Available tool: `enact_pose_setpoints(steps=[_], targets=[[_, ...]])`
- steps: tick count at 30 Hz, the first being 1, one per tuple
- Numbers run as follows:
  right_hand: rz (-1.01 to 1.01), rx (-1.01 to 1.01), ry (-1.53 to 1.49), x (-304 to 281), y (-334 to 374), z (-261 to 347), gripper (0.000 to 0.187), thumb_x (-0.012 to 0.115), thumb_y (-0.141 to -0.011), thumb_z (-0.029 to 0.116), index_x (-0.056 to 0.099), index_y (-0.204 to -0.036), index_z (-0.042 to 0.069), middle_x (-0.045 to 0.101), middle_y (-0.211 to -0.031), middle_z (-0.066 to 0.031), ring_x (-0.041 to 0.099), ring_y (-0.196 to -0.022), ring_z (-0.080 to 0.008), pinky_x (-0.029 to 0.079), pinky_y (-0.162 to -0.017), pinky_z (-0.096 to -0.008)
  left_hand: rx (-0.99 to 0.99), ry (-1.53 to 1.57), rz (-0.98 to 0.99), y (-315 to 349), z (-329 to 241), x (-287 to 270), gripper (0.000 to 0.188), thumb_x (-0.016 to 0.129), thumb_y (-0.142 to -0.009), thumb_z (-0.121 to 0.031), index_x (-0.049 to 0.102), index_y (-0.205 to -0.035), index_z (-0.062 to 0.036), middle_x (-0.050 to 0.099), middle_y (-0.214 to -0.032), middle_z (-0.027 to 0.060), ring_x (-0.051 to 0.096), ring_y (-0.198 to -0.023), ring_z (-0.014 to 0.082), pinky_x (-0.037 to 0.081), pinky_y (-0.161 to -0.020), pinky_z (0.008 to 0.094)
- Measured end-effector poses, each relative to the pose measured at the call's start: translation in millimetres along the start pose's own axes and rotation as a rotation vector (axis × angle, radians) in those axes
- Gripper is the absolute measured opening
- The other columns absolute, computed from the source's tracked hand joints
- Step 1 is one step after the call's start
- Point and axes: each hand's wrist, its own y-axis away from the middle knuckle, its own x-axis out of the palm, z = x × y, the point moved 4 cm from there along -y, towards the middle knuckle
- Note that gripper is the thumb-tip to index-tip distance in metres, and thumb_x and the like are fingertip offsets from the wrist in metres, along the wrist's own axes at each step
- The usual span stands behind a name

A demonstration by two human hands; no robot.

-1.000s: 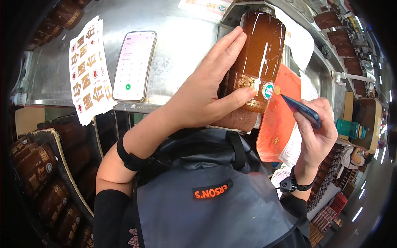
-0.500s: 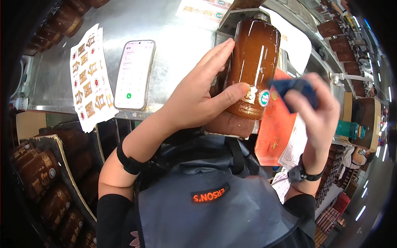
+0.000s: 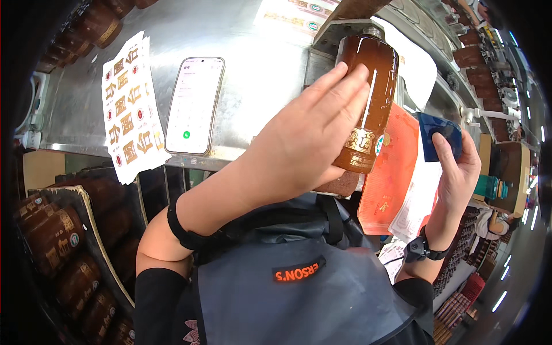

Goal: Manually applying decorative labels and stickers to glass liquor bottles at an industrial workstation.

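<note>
A glossy brown bottle [image 3: 376,86] lies in a metal holder, its neck toward the far side. Gold lettering and a small round green-and-white sticker [image 3: 379,144] show near its base. My left hand [image 3: 313,123] lies across the left of the bottle, fingers stretched out flat on its surface and the thumb down near the base. To the right, apart from the bottle, my right hand [image 3: 457,164] pinches a flat dark blue scraper [image 3: 440,135] between thumb and fingers.
Left on the metal table lie a phone [image 3: 194,106] with a lit screen and white sheets [image 3: 129,109] of gold decals. Beside the bottle is a red printed sheet [image 3: 394,167]. More brown bottles [image 3: 54,238] fill a crate at lower left.
The bottle has turned, its lettering and round sticker shifting right. My left hand has slid over the bottle's top. My right hand has drawn away to the right with the scraper.
</note>
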Motion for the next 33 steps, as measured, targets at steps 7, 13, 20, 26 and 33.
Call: enact_pose_setpoints(steps=[7, 13, 20, 26, 33], targets=[[-0.052, 0.034, -0.062, -5.6, 23.9, -17.2, 0.024, 0.072, -0.087, 0.003, 0.065, -0.108, -0.004, 0.064, -0.092, -0.0005, 0.056, -0.082, -0.0059, 0.046, -0.075, -0.0193, -0.255, 0.202, -0.146, 9.5, 12.9, 12.9, 0.099, 0.081, -0.066, -0.022, 0.029, -0.144, 0.0082, 0.033, -0.147, 0.0298, 0.041, -0.132, 0.0415, 0.039, -0.109, 0.0413], [-0.102, 0.088, -0.028, -19.7, 30.7, -32.5, 0.023, 0.071, -0.086, 0.002, 0.065, -0.108, -0.003, 0.063, -0.093, -0.0004, 0.056, -0.083, -0.0058, 0.045, -0.076, -0.0195, -0.176, 0.021, 0.052, -1.2, 2.5, -1.6, 0.11, 0.085, -0.065, -0.029, 0.021, -0.147, 0.0083, 0.03, -0.147, 0.0321, 0.036, -0.134, 0.0459, 0.037, -0.109, 0.0432], [-0.089, 0.123, -0.162, -3.8, 36.2, -29.6, 0.019, 0.071, -0.086, 0.0, 0.065, -0.104, -0.002, 0.062, -0.09, 0.0012, 0.055, -0.081, -0.005, 0.044, -0.074, -0.0188, -0.404, 0.618, -0.04, 7.4, 13.0, 12.2, 0.103, 0.078, -0.083, -0.029, 0.01, -0.15, 0.0098, 0.033, -0.15, 0.028, 0.038, -0.138, 0.0337, 0.031, -0.114, 0.0389], [-0.074, 0.145, -0.187, 0.6, 37.5, -30.3, 0.012, 0.071, -0.086, 0.0, 0.066, -0.097, -0.001, 0.059, -0.085, 0.0026, 0.052, -0.077, -0.0042, 0.041, -0.069, -0.0183, -0.46, 0.731, -0.093, 2.4, 14.2, 22.4, 0.087, 0.068, -0.093, -0.02, 0.011, -0.149, 0.013, 0.032, -0.15, 0.0269, 0.04, -0.136, 0.0276, 0.033, -0.112, 0.036], [-0.047, 0.15, -0.186, 5.3, 38.1, -29.9, 0.011, 0.071, -0.085, 0.0, 0.066, -0.094, -0.002, 0.058, -0.083, 0.0028, 0.05, -0.075, -0.0037, 0.04, -0.067, -0.0182, -0.484, 0.845, -0.176, 4.1, 15.3, 25.4, 0.088, 0.069, -0.092, -0.024, 0.013, -0.147, 0.0156, 0.042, -0.143, 0.0276, 0.047, -0.131, 0.029, 0.037, -0.109, 0.0363]])
